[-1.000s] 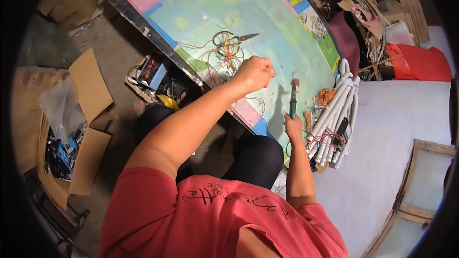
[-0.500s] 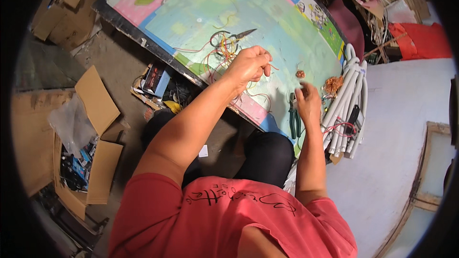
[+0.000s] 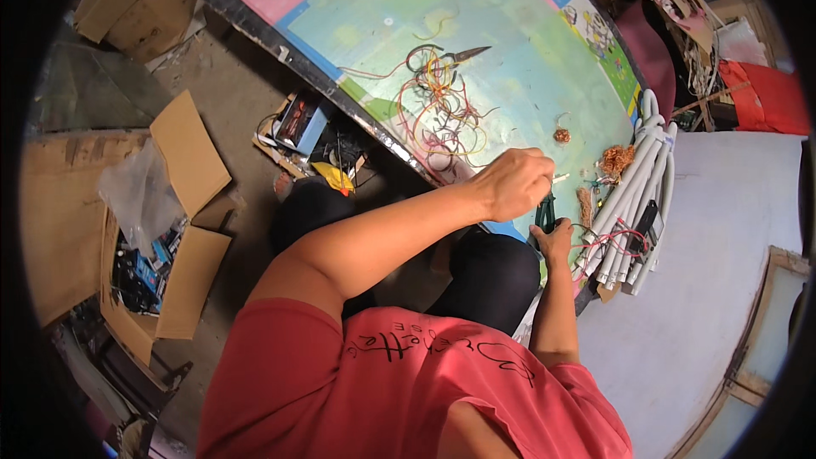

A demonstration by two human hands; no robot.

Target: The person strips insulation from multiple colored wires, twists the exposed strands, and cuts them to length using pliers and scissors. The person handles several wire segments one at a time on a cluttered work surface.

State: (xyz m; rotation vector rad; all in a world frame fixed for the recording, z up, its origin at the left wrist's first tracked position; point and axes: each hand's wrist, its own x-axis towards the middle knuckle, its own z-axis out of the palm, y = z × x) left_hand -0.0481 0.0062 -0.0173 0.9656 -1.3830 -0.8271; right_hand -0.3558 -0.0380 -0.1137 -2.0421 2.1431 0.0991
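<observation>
My left hand [image 3: 514,183] is closed over the near edge of a colourful printed mat [image 3: 527,51] and pinches a short pale piece of wire [image 3: 561,177]. Just below it, my right hand [image 3: 554,240] grips a green-handled cutting tool [image 3: 544,212], its head pointing up toward the left hand. The two hands almost touch. A tangle of red, yellow and orange wires [image 3: 438,98] lies on the mat beyond them, with dark pointed pliers [image 3: 466,54] at its far side. Small clumps of bare copper strands [image 3: 616,157] sit to the right of my hands.
A bundle of white tubes [image 3: 633,191] with red wires lies along the mat's right edge. Cardboard boxes [image 3: 183,153] and a box of small parts [image 3: 140,268] stand on the floor at left. A tray of tools [image 3: 302,123] sits under the mat's edge. A red bag [image 3: 765,98] is at far right.
My left hand has moved right from the wire tangle to just above my right hand. My right hand has dropped lower and now grips the green tool.
</observation>
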